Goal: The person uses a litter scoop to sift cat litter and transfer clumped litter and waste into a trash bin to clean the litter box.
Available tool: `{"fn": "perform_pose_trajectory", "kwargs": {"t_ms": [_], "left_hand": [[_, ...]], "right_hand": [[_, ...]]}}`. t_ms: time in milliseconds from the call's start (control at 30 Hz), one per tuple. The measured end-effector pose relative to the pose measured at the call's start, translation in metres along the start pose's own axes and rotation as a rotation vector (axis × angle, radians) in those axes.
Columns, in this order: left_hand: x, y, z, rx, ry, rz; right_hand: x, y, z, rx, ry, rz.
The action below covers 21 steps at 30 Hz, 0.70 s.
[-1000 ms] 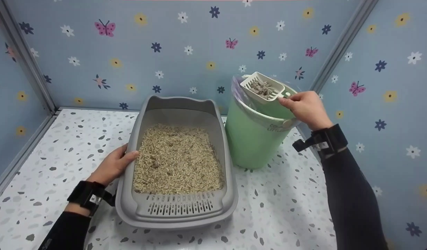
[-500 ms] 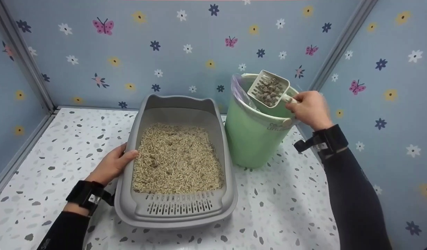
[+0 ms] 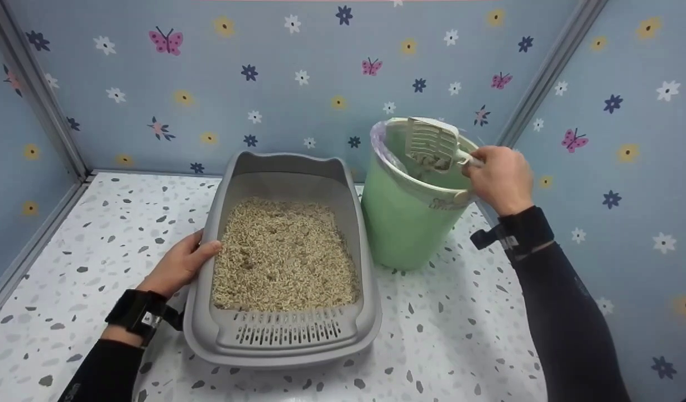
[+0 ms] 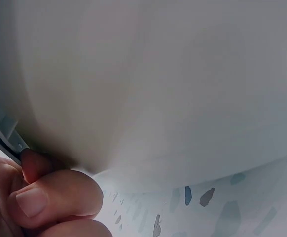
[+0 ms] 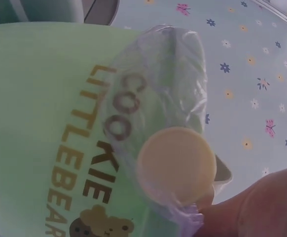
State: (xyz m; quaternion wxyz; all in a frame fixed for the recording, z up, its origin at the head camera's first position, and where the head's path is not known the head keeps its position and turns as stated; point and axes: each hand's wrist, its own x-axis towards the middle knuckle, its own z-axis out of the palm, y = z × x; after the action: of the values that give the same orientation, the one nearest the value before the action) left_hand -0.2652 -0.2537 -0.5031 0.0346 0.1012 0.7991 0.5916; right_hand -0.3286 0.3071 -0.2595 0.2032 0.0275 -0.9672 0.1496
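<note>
Scoop (image 3: 426,140): white, slotted — tilted at the green bin (image 3: 412,229)'s mouth, greyish clumps (image 3: 440,163) along its lower edge.
Right hand (image 3: 502,177): mine, gripping its handle (image 3: 465,157).
Left hand (image 3: 181,262): mine — curled round the grey tray (image 3: 287,354)'s rim.

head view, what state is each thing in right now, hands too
pale green round plastic bin: upright, open-topped
translucent purple plastic bag: draped over the bin's rim
white slotted plastic scoop: steeply tilted, brownish clumps at lower edge
grey rectangular plastic tray: uncovered, part-filled
tan granular litter: loose, uneven
left hand: grips the tray's left side
right hand: grips the scoop
</note>
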Motion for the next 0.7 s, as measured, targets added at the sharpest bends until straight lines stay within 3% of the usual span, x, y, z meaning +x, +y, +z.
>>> {"fn": "perform_pose_trajectory", "kwargs": {"t_ms": [367, 533, 700], "left_hand": [[-0.001, 0.001, 0.001, -0.002, 0.013, -0.022], [0.0, 0.001, 0.002, -0.012, 0.008, -0.013], [0.0, 0.001, 0.002, -0.017, 0.008, -0.009]], "right_hand": [[-0.008, -0.005, 0.009, -0.092, 0.159, -0.092], [-0.014, -0.012, 0.001, -0.041, 0.169, -0.096], [-0.028, -0.034, -0.011, 0.056, 0.204, -0.135]]}}
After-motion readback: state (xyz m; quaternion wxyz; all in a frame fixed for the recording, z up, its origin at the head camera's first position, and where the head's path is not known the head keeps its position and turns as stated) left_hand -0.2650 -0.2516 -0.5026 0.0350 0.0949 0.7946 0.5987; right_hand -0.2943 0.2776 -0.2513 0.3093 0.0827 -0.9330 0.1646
